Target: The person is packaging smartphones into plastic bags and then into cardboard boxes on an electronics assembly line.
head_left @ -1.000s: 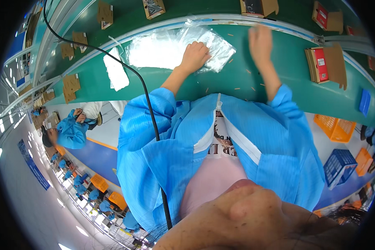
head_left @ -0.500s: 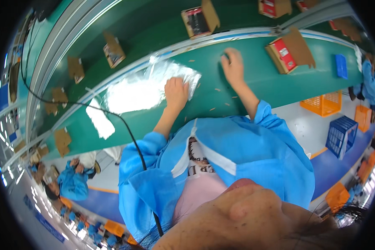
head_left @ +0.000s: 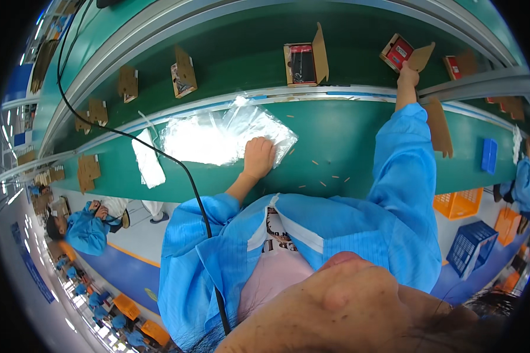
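Observation:
My left hand [head_left: 259, 157] lies on the right part of a shiny heap of clear plastic bags [head_left: 203, 141], its fingers bent together on the film. With arm stretched far forward, my right hand [head_left: 408, 76] is closed at the near edge of an open cardboard box [head_left: 395, 52] with red contents, beside its raised flap. My sleeve hides much of another open box on the near green surface; its brown flap [head_left: 439, 126] shows.
On the far green strip stand more open boxes, one holding a black item [head_left: 303, 63]. A metal rail [head_left: 335, 94] divides the strips. Small brown pieces [head_left: 315, 162] lie scattered. A black cable [head_left: 182, 176] crosses the view. Blue tray [head_left: 489, 155] and orange crate [head_left: 458, 203] are at right.
My right hand has moved from above the near green surface, forward and right, to the box beyond the rail. My left hand stays on the plastic bags. The view has shifted.

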Demonstrator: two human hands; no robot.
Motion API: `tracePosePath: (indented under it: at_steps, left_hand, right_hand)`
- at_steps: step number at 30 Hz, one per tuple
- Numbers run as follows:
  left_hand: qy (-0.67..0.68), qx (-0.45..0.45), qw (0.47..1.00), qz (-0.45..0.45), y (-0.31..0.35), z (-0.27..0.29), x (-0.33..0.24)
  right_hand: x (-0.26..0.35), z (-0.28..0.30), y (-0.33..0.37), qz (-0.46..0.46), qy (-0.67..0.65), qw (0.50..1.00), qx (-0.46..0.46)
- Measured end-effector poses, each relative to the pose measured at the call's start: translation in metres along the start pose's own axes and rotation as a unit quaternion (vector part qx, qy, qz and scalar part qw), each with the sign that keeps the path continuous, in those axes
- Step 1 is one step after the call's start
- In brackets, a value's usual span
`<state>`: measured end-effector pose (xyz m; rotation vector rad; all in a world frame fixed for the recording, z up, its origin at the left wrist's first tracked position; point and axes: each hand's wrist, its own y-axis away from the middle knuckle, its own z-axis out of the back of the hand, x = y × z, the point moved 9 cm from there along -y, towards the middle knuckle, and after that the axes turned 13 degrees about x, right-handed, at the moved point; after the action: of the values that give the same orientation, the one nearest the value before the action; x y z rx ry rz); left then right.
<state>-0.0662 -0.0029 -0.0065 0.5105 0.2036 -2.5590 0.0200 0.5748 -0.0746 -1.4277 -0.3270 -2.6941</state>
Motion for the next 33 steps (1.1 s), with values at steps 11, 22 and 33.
tracePosePath:
  at_steps: [11,22,33]
  left_hand:
    - [0.131,-0.032,0.988,-0.069,-0.147,0.016,-0.004]
    - [0.075,-0.089,0.992,-0.038,-0.055,0.033,-0.023]
    - [-0.002,0.014,1.0,-0.001,-0.003,-0.011,0.007]
  right_hand:
    - [0.081,0.01,0.238,0.237,-0.003,0.933,0.271]
    - [0.055,0.004,0.42,0.547,0.481,0.664,0.171]
    - [-0.007,0.055,0.26,0.108,0.011,0.948,0.299]
